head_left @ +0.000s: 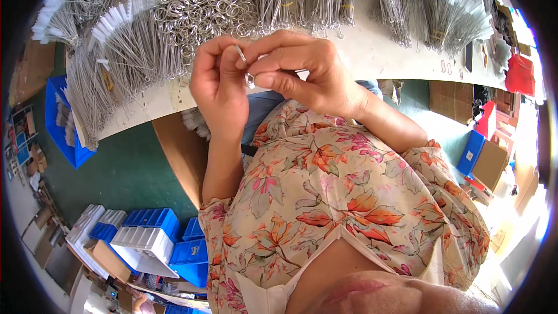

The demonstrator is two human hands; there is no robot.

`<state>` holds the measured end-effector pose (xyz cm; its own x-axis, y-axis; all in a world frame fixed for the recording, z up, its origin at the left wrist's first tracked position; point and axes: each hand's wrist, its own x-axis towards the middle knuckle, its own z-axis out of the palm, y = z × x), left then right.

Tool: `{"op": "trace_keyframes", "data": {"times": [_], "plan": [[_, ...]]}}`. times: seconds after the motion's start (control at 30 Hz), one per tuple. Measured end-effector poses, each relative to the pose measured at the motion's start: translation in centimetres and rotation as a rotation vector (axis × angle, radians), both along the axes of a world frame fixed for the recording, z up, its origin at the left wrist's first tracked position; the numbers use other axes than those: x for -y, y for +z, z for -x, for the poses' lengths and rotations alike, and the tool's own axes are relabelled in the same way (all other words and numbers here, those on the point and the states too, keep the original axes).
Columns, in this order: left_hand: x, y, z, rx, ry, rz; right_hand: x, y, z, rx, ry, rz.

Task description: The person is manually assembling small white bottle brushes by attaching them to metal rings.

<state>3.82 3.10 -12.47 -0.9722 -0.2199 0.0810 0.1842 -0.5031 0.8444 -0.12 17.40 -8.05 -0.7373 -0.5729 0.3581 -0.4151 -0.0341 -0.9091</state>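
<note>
Both my hands are raised in front of my chest, close together at the table's near edge. My left hand [220,78] pinches a thin silver metal ring [240,54] between thumb and forefinger. Just below the ring, a small shiny loop-shaped piece [250,80] sits at the thumb tip of my right hand [311,72], whose fingers are closed in a pinch. Whether the piece is linked to the ring I cannot tell. Behind my hands lies a large heap of silver rings [200,3].
Bundles of thin wire brushes with white bristles [125,40] cover the table's left side; more wire bundles [439,14] lie at the right. The white tabletop [383,61] curves around me. A blue bin [65,122] stands at left, blue and white crates [151,235] lower left.
</note>
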Motion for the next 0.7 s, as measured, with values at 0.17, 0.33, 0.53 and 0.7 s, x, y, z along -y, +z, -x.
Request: {"op": "trace_keyframes", "data": {"times": [0.17, 0.33, 0.53, 0.7], "plan": [[1.2, 1.6, -0.3, -0.468, 0.276, 0.956, -1.1, 1.8, -0.5, 0.379, 0.134, 0.022], [1.5, 1.9, -1.3, -0.223, -0.122, 0.204, -0.7, 0.7, -1.3, -0.237, 0.027, -0.009], [3.1, 2.5, -1.4, -0.025, -0.451, -0.172, -1.5, 0.0, -0.3, -0.782, -0.049, -0.185], [3.3, 2.9, -2.1, -0.023, -0.418, 0.007, -1.6, -0.5, -0.2, -1.000, -0.074, -0.245]]}}
